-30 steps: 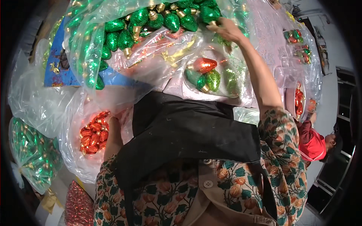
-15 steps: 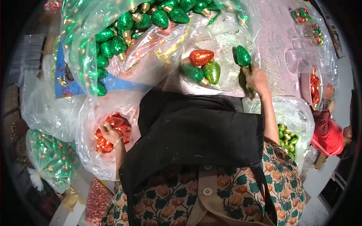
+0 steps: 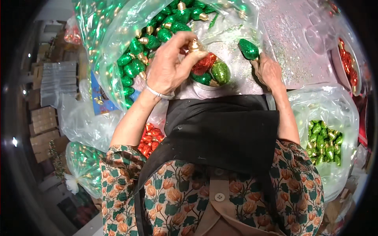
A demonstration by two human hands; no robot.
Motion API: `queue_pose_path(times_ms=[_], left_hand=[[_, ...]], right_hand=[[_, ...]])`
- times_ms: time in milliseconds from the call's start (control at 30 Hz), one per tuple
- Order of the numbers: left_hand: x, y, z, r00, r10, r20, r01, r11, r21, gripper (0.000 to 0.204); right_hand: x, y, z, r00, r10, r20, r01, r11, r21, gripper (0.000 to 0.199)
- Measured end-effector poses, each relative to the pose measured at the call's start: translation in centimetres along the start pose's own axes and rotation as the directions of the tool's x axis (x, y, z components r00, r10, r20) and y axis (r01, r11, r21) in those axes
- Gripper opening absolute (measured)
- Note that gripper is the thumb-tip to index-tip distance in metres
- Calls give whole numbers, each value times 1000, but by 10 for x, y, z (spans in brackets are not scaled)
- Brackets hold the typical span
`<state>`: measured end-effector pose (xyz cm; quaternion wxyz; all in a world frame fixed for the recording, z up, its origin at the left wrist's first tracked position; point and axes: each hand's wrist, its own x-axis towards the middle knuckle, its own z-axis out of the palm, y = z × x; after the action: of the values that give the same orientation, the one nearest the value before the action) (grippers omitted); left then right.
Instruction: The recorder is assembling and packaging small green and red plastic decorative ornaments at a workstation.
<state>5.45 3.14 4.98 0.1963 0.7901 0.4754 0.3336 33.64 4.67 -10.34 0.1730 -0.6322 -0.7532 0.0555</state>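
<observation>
My left hand (image 3: 167,67) pinches the gold cap of a red glitter bulb ornament (image 3: 203,63) over a small white container (image 3: 204,85). In that container sit a yellow-green bulb ornament (image 3: 221,72) and a dark green bulb ornament (image 3: 201,78). My right hand (image 3: 269,71) holds another green glitter bulb ornament (image 3: 249,48) just to the right of the container, above the glitter-dusted table (image 3: 291,51).
A big clear bag of dark green bulbs (image 3: 134,55) lies at upper left. A bag of red bulbs (image 3: 149,137) sits beside my left arm. A bag of light green bulbs (image 3: 325,143) is at the right, and a tray of red bulbs (image 3: 348,63) lies farther right. Cardboard boxes (image 3: 43,126) stand at the left.
My left hand has come up from the red-bulb bag with a red bulb to the white container. My right hand has moved up slightly with the green bulb.
</observation>
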Motion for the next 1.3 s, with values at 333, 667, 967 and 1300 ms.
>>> queue_pose_path(times_ms=[333, 667, 967, 1300], left_hand=[[19, 9, 41, 675, -310, 670, -70, 876, 477, 32], [-13, 17, 31, 732, 116, 672, -132, 991, -27, 44], [-29, -2, 48, 557, 20, 830, -372, 900, 228, 35], [-41, 15, 28, 549, 43, 835, -327, 930, 168, 33]], right_hand=[[-1, 11, 0, 999, 34, 11, -35, 996, 76, 30], [1, 13, 2, 1000, 12, -1, -12, 999, 35, 32], [26, -50, -100, 868, -180, 463, -428, 203, 881, 31], [61, -124, -159, 451, -595, 665, 451, 795, 405, 15]])
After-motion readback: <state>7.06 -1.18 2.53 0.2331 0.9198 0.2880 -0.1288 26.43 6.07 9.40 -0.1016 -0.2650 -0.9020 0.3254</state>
